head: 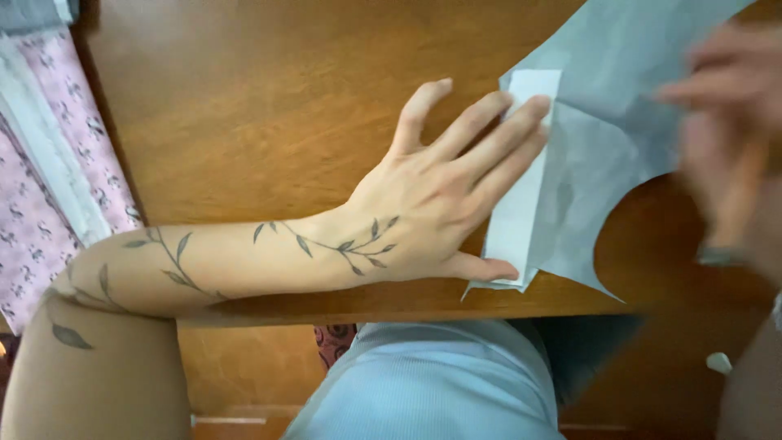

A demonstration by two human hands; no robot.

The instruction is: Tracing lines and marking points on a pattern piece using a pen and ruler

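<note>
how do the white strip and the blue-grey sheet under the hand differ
The white strip is narrow, straight-edged and opaque white; the blue-grey sheet is far larger, with curved cut edges. The strip lies on top, along the sheet's left edge, pinned by the left hand; the sheet spreads right toward the blurred right hand. Both lie flat on the wooden table.

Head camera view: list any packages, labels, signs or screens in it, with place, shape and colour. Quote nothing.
No packages, signs or screens in view.
White strip: the nearest thing to a label, a long blank rectangle lying on the edge of the pale blue-grey fabric piece on the wooden table, pinned flat under the left hand.
Right hand: blurred, over the fabric.
</note>
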